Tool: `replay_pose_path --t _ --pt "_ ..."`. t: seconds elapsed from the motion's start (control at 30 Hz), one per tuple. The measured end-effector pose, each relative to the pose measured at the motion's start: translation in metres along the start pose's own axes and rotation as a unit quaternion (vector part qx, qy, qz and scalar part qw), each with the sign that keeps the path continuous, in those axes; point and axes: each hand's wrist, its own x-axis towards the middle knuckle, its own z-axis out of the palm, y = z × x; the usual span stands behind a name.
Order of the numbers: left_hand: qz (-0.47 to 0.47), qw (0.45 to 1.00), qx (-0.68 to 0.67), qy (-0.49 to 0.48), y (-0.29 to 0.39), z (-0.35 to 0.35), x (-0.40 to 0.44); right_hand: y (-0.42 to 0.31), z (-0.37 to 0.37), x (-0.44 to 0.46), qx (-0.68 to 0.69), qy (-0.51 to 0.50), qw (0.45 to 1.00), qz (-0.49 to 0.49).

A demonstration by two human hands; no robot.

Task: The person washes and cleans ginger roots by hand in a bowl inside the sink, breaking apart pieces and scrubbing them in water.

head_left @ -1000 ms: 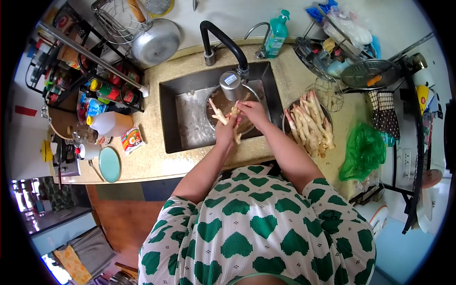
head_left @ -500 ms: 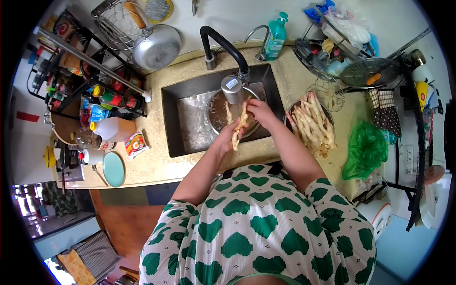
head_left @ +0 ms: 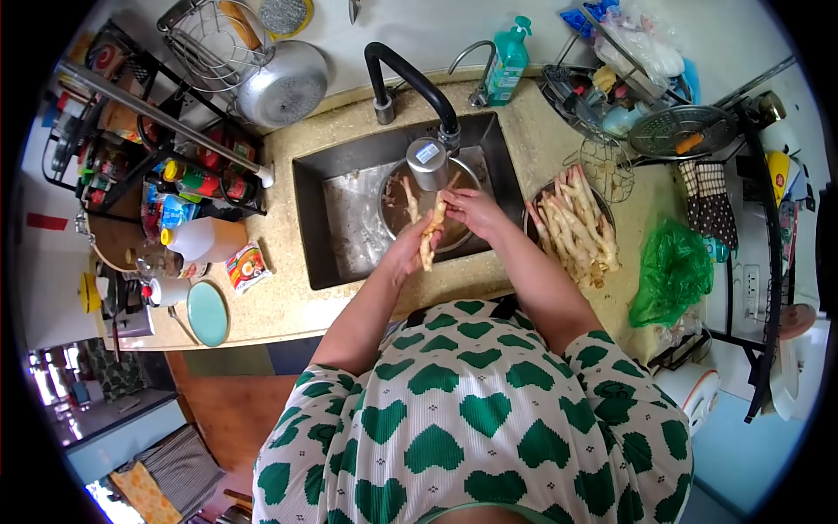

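Over the sink, my left hand (head_left: 412,245) is wrapped round a pale chicken foot (head_left: 429,238) held roughly upright. My right hand (head_left: 472,212) pinches at the upper part of the same foot, its fingertips partly hidden. Beneath both hands a round metal bowl (head_left: 392,214) stands in the sink, with another chicken foot (head_left: 410,197) at its left side. The black faucet with a metal head (head_left: 426,164) hangs just above the hands. Right of the sink, a second bowl holds a pile of several chicken feet (head_left: 573,225) on the counter.
A green plastic bag (head_left: 670,272) lies at the right. A soap bottle (head_left: 507,63) stands behind the sink. On the left are a teal plate (head_left: 208,313), a snack packet (head_left: 248,267), a large jug (head_left: 204,239) and a rack of bottles. Pans hang at the back left.
Both hands have stayed over the sink with the foot, which has turned from a slanted to a more upright hold. My right hand has shifted slightly down along it. The view has moved a little.
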Motion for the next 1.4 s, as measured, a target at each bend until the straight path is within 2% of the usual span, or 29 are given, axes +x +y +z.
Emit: replay_pose_path --t 0.1,0.17,0.33,0.47,0.57,0.7,0.73,0.83,1.17,1.4 --pt "0.064 0.994 0.051 0.066 -0.002 0.012 -0.004 0.003 0.003 0.000 -0.026 0.016 0.999 -0.042" --pt "0.084 0.991 0.089 0.061 -0.001 0.010 -0.005 -0.002 0.002 -0.002 -0.089 0.010 0.994 -0.061" --pt "0.126 0.976 0.166 0.069 -0.005 0.004 -0.004 -0.013 0.000 -0.001 -0.170 -0.022 0.985 -0.012" --pt "0.120 0.982 0.108 0.097 -0.010 0.012 -0.007 -0.015 0.003 -0.002 -0.211 -0.026 0.976 -0.053" --pt "0.048 0.994 0.071 0.068 -0.005 0.009 -0.010 -0.020 0.001 -0.006 -0.200 -0.027 0.979 -0.041" --pt "-0.003 0.998 0.065 0.018 -0.002 -0.004 -0.006 -0.030 -0.001 -0.013 -0.189 -0.056 0.980 -0.009" --pt "-0.019 0.999 0.038 0.033 -0.003 -0.003 -0.004 -0.030 -0.002 -0.012 -0.189 -0.062 0.980 -0.005" --pt "-0.114 0.991 -0.059 -0.035 0.002 -0.011 -0.003 -0.033 -0.004 -0.013 -0.207 -0.096 0.974 0.002" --pt "-0.153 0.973 -0.163 -0.058 0.000 -0.012 -0.007 -0.028 -0.006 -0.011 -0.179 -0.140 0.974 -0.017" --pt "-0.157 0.974 -0.152 -0.056 0.001 -0.015 -0.004 -0.027 -0.006 -0.010 -0.163 -0.126 0.978 -0.013"
